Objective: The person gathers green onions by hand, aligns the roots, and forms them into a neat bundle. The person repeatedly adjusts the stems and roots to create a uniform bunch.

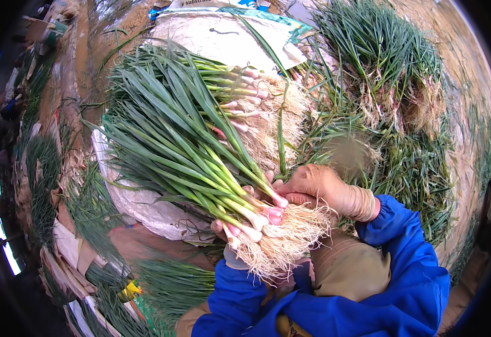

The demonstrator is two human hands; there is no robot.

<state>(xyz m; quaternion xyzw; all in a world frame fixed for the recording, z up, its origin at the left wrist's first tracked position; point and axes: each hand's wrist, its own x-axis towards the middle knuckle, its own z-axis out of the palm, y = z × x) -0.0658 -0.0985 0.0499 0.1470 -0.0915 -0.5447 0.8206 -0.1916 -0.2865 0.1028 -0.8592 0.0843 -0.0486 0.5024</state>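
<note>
A bunch of green garlic plants (pixel 220 181), with pinkish-white bulbs and long pale roots, lies across my left hand (pixel 219 227), whose fingers show at both sides of the stems; the palm is hidden beneath. My right hand (pixel 313 185), in a thin translucent glove, is at the bunch's right edge, fingers bent in against the outermost bulb and stem. What its fingertips pinch is hidden. Beyond the bunch, a pile of more green garlic (pixel 245 92) rests on a white woven sack (pixel 216 42), roots towards the right.
Upper right stand more bundles of rooted green garlic (pixel 384 63). Below them is a heap of loose trimmed leaves (pixel 414 168). More green plants (pixel 178 282) lie at the lower left, beside crumpled sacks (pixel 68 244). A muddy floor shows at the right rim.
</note>
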